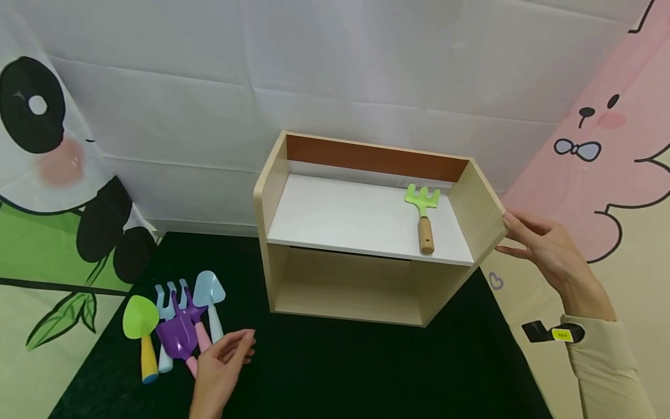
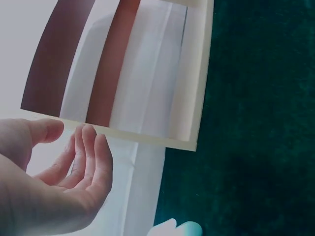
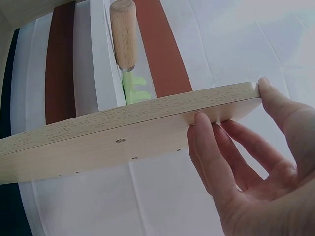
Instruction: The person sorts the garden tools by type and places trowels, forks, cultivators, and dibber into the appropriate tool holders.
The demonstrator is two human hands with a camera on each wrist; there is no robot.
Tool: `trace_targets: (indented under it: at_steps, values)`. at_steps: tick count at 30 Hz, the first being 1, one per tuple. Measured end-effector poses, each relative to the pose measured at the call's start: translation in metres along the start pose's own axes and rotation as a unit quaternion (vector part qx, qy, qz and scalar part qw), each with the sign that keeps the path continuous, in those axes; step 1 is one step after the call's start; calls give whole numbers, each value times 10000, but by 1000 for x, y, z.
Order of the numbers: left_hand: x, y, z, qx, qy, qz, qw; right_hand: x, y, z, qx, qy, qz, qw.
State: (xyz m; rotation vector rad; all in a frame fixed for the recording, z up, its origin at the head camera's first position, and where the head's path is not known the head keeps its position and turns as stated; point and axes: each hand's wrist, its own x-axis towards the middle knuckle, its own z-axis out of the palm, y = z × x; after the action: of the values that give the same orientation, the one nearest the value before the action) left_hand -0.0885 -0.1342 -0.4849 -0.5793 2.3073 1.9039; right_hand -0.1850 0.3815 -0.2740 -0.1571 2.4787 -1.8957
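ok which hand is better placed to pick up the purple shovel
Left, it seems: the left hand is right by the purple shovel and holds nothing, while the right hand is well across, touching the wooden shelf.

Dark green table (image 1: 366,372), wooden shelf unit (image 1: 340,212), toy garden tools (image 1: 177,336) alongside

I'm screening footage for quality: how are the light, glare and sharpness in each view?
Head: fairly even light, green fork crisp, dark cloth showing little detail; left wrist: hazy, low contrast around the left hand, shelf edges bowed; right wrist: backdrop washed out toward upper right, wood grain readable.
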Motion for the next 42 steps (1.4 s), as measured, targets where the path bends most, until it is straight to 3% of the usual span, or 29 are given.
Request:
trace_targets:
  at_steps: [6, 11, 22, 25, 30, 36, 42]
  values:
    - [0, -12, -5, 181, 104, -275, 9994, -1, 0, 0, -7, 30, 11, 10000]
    - [1, -25, -7, 286, 303, -321, 9986, -1, 0, 0, 66, 86, 51, 9999]
    - [5, -53, -13, -101, 1221, -785, 9894, 0, 1, 1, 170, 154, 76, 9997]
    - [5, -60, -15, -29, 1489, -868, 9850, 0, 1, 1, 184, 166, 93, 9996]
    - [6, -70, -19, 138, 1673, -950, 9812, 0, 1, 1, 129, 150, 109, 9997]
    - [8, -81, -21, 299, 2207, -854, 9711, -1, -1, 1, 58, 127, 88, 9999]
    - [12, -97, -22, 248, 2832, -387, 9579, -1, 0, 2, 99, 131, 50, 9999]
